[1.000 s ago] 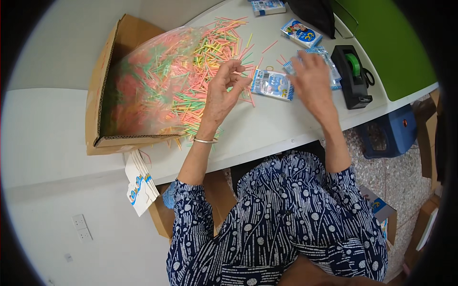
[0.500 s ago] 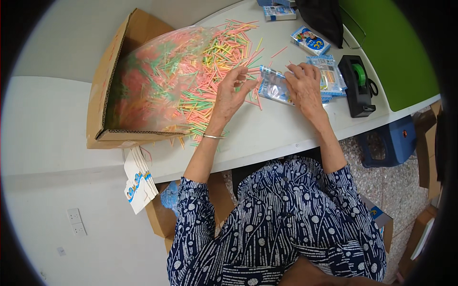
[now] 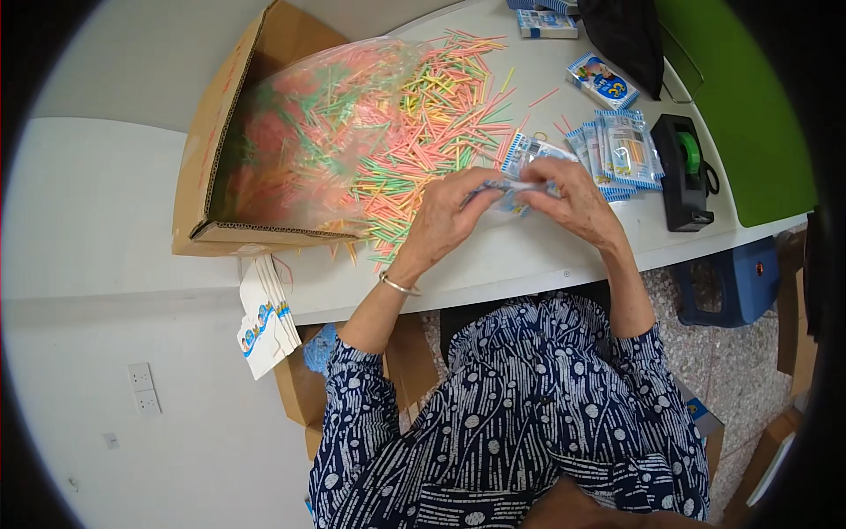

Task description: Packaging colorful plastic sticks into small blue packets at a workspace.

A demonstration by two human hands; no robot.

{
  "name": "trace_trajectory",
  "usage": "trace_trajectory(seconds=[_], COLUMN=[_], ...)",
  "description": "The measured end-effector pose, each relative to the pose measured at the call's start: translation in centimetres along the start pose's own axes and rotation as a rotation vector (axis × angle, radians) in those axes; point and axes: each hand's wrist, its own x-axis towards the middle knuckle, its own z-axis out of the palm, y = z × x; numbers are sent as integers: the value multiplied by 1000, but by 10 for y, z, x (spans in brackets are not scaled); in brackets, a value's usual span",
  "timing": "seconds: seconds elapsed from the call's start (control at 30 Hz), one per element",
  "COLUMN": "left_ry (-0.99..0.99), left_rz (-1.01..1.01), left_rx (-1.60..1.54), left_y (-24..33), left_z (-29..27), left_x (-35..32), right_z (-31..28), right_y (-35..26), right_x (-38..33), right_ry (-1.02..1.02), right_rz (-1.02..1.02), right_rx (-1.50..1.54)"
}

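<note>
Between my two hands, above the near part of the table, is a clear plastic packet (image 3: pixel 509 188) with blue printing. My left hand (image 3: pixel 445 220) pinches one end with thumb and fingers. The other end is gripped by my right hand (image 3: pixel 577 203), whose fingers partly hide it. Just behind, another blue-edged clear packet (image 3: pixel 536 148) lies flat. To the right is a stack of filled packets (image 3: pixel 630 152), the top one showing thin sticks inside. Beyond my left hand spreads a loose heap of thin pink, green and yellow sticks (image 3: pixel 441 145).
A cardboard box (image 3: pixel 204 159) on its side holds a large clear bag (image 3: pixel 326 123) of the same sticks. On the right stands a black tape dispenser (image 3: pixel 680 181) with green tape. Small blue-and-white boxes (image 3: pixel 604 81) and a black cloth bag (image 3: pixel 621 40) lie at the back.
My hands have come nearer together and toward me, lifting a packet off the table. My left hand, empty before, now pinches it. The view has shifted slightly.
</note>
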Motion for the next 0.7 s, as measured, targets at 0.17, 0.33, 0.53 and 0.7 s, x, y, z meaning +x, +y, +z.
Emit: trace_trajectory(seconds=[0.17,0.33,0.53,0.7], left_ry=[55,104,4,127], left_rz=[-50,-107,-151,65], left_rx=[-16,28,157,296], left_y=[-6,-22,-26,-60], left_z=[-4,3,-1,-33], left_x=[-16,-15,-2,20], right_z=[17,25,30,1], right_y=[-9,-12,7,10], right_x=[0,-1,-4,-1], right_ry=[-143,-89,-28,109], right_rz=[30,85,13,105], right_rx=[197,148,97,130])
